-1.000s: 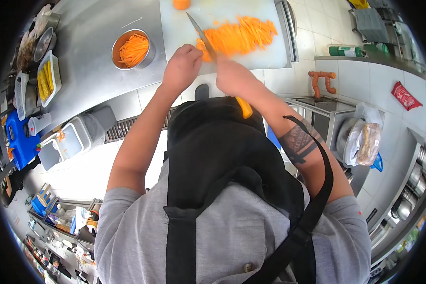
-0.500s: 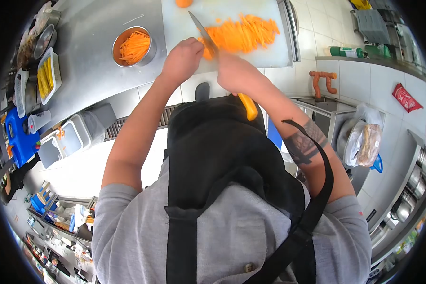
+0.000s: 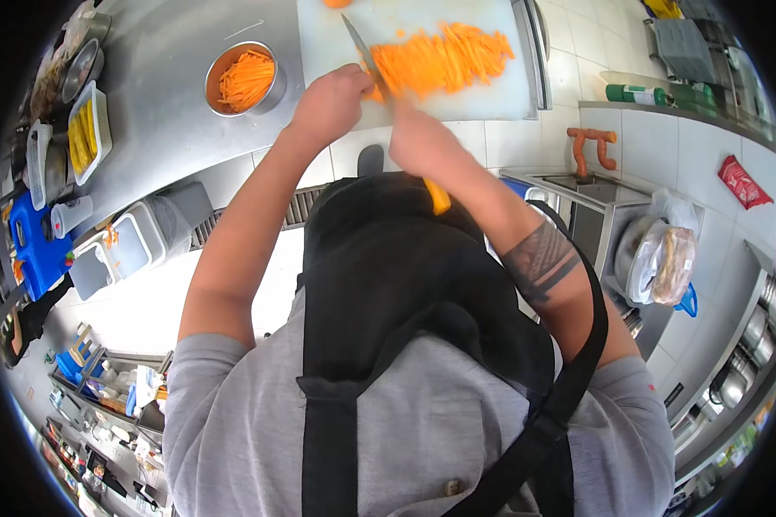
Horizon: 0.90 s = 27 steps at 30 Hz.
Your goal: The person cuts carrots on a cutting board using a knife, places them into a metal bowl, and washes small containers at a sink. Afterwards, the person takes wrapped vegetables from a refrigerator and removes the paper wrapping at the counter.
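Observation:
My right hand (image 3: 424, 142) is wrapped round a kitchen knife (image 3: 368, 57), its yellow handle (image 3: 440, 197) sticking out below the fist. The blade slants up to the left across a white cutting board (image 3: 329, 43). Curled fingers of my left hand (image 3: 329, 102) hold a piece of carrot (image 3: 374, 93) just left of the blade, mostly hidden by the hand. To the right of the blade, a long heap of thin carrot strips (image 3: 444, 60) lies on the board. A whole orange piece (image 3: 337, 3) shows at the board's far edge.
Left of the board, a round metal bowl (image 3: 280, 88) of carrot strips stands on the steel counter (image 3: 168, 86). Farther left is a white basket (image 3: 103, 142) with yellow items. Grey bins (image 3: 151, 228) stand below the counter. A green bottle (image 3: 635, 94) lies on a ledge at right.
My right hand and the knife have shifted slightly left, with the handle drawn nearer the board. My left hand stays at the carrot, moving only a little.

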{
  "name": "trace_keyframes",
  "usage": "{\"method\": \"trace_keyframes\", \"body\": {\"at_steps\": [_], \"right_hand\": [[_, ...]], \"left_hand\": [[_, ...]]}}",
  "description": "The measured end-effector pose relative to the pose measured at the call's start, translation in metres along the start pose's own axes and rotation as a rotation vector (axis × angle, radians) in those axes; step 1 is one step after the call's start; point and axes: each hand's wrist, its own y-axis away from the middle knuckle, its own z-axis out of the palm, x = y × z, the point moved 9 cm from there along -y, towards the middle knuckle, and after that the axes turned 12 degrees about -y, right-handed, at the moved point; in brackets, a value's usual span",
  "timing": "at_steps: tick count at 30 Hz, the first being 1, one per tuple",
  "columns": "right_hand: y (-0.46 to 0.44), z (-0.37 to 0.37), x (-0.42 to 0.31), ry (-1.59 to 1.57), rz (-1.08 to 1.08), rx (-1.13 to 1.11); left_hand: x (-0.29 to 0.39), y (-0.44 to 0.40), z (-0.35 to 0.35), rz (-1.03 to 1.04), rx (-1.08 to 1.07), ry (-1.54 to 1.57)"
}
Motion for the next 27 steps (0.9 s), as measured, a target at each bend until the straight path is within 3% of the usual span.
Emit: {"method": "trace_keyframes", "body": {"at_steps": [3,9,13,15,16,18,19,21,22,25,27], "right_hand": [[0.012,-0.029,-0.035,-0.055,0.111,-0.204],[-0.004,0.001,-0.007,-0.01,-0.018,-0.017],[0.013,-0.012,-0.028,-0.006,0.137,-0.201],[0.009,0.004,-0.017,-0.012,0.032,-0.068],[0.004,0.001,-0.012,-0.015,0.037,-0.06],[0.0,0.0,-0.028,0.054,-0.172,-0.129],[0.007,-0.007,-0.04,0.05,-0.168,-0.126],[0.018,-0.013,-0.036,-0.052,0.154,-0.174],[0.013,-0.001,-0.031,-0.04,0.03,-0.088],[0.001,0.002,-0.021,-0.016,-0.04,-0.031],[0.013,-0.007,-0.031,-0.06,0.063,-0.1]], "left_hand": [[-0.002,-0.002,0.003,-0.001,-0.001,-0.065],[-0.002,0.0,0.002,-0.01,0.017,0.005],[-0.006,0.001,0.004,-0.029,0.022,-0.027],[-0.003,0.001,0.002,0.018,0.052,0.037],[-0.003,-0.001,0.003,0.027,0.051,0.037],[-0.004,0.0,0.005,0.021,0.039,0.022],[-0.002,0.001,0.003,0.026,0.035,0.02],[-0.005,0.0,0.002,-0.028,-0.019,0.035],[-0.004,0.002,0.001,-0.028,-0.019,0.034],[-0.006,0.001,0.0,-0.031,-0.005,0.052],[-0.006,0.001,-0.001,0.015,0.043,0.032]]}}
